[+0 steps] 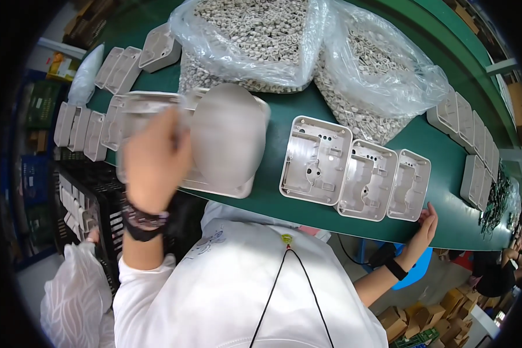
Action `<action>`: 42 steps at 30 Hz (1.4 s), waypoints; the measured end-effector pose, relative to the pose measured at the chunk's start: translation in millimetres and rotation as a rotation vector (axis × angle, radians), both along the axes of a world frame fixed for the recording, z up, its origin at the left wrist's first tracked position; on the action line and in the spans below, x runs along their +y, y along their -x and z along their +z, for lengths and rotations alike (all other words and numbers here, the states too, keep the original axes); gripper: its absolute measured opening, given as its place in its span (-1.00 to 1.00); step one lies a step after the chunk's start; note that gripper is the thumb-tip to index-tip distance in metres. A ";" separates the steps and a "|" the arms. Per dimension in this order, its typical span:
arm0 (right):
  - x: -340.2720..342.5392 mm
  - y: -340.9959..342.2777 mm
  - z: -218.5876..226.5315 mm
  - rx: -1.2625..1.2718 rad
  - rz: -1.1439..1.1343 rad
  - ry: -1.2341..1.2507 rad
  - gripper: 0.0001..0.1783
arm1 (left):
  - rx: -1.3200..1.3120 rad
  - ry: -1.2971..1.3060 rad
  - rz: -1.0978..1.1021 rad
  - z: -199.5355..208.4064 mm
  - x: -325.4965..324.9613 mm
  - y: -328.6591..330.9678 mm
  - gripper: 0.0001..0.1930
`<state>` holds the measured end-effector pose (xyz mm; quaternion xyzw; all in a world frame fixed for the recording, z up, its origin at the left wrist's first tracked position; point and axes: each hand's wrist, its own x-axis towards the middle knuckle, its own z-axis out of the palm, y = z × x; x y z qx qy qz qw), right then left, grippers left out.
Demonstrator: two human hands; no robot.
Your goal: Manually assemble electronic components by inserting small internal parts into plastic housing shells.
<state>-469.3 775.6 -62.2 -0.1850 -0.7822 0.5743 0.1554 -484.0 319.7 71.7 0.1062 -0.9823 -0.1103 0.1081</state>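
My left hand (156, 159) is smeared by motion over a pale grey plastic housing (246, 188) at the table's left front edge. Just right of its fingers, a blurred pale grey oval piece (228, 136) covers part of that housing. Whether the hand grips anything does not show. On the right, my right hand (426, 229) has its fingers stretched out against the near right corner of an open housing (410, 185). Beside that one, two more open housings (366, 180) (316, 159) stand in a row, with posts and holes inside.
Two clear plastic bags (313, 52) (412, 87), filled with small pale parts, lie at the back of the green table (272, 209). More housings stand at the far left (78, 130) and far right (475, 174). A black crate (107, 214) sits below on the left.
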 end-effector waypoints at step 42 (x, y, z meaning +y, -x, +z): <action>-60.3 9.7 31.4 -0.208 0.102 -0.429 -0.45 | -0.290 -0.099 0.101 -96.3 -171.9 -22.1 -0.55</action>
